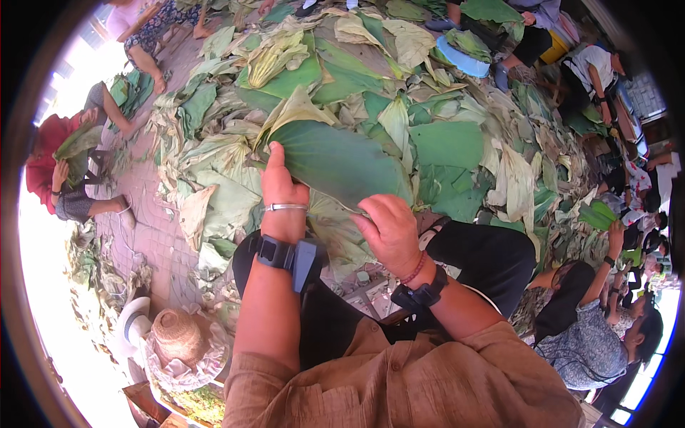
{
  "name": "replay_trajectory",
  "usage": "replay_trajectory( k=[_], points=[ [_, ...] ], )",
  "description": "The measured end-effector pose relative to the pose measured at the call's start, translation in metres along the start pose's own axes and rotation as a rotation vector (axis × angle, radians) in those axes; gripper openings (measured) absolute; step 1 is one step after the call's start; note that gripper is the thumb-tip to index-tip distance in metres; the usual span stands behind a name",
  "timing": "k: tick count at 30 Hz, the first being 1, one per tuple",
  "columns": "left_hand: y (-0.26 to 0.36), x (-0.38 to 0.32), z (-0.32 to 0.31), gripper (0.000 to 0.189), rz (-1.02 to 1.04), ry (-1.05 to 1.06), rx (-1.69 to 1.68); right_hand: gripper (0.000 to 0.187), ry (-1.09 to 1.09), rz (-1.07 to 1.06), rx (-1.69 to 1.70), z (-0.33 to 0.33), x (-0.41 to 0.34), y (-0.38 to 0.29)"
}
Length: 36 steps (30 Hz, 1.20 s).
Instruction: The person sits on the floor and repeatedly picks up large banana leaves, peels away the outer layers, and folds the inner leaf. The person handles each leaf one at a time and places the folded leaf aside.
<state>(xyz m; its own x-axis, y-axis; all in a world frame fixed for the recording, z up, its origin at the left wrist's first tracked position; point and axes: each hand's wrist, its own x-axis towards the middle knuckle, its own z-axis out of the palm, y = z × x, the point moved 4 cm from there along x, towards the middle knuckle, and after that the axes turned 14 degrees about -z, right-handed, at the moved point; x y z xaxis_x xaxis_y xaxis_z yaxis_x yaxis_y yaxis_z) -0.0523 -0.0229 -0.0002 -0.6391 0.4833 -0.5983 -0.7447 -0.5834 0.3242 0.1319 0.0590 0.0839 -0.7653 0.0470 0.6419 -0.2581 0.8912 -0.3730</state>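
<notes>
A large green leaf (pixel 342 160), apparently a lotus leaf, is held over my knees. My left hand (pixel 283 187) grips its left end, thumb on top and the fingers hidden beneath; paler, yellowish leaves (pixel 299 109) stick up behind that end. At the leaf's near right edge, my right hand (pixel 388 227) pinches the rim between thumb and curled fingers. Beyond both hands spreads a wide heap of green and dried leaves (pixel 337 69). A flat green leaf piece (pixel 447 143) lies on the heap to the right of the held leaf.
Several people sit around the heap, one in red (pixel 53 160) at left and one in a patterned shirt (pixel 586 342) at lower right. A blue basin (pixel 465 61) holds leaves at the far side. A straw hat (pixel 179 337) rests at lower left, by the paved floor (pixel 150 214).
</notes>
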Motion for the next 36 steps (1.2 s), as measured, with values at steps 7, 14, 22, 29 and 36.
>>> replay_trajectory(
  k=[7,14,22,29,36],
  points=[
    [0.013,-0.005,0.004,0.037,0.096,-0.024,0.051,0.013,0.035,0.105,0.037,-0.006,-0.001,0.021],
    [0.034,-0.011,0.002,0.041,0.207,-0.011,0.063,0.011,-0.052,0.083,0.051,0.002,-0.019,0.028],
    [0.056,-0.017,-0.006,0.042,0.218,-0.061,0.138,0.017,-0.694,0.439,-0.006,0.049,-0.11,0.104],
    [0.018,-0.006,0.002,0.048,0.094,-0.026,0.154,0.022,-0.37,0.645,0.048,0.039,-0.124,0.193],
    [-0.008,-0.017,0.031,0.045,0.062,-0.02,0.308,0.021,-0.394,0.79,-0.103,0.039,-0.101,0.284]
  ],
)
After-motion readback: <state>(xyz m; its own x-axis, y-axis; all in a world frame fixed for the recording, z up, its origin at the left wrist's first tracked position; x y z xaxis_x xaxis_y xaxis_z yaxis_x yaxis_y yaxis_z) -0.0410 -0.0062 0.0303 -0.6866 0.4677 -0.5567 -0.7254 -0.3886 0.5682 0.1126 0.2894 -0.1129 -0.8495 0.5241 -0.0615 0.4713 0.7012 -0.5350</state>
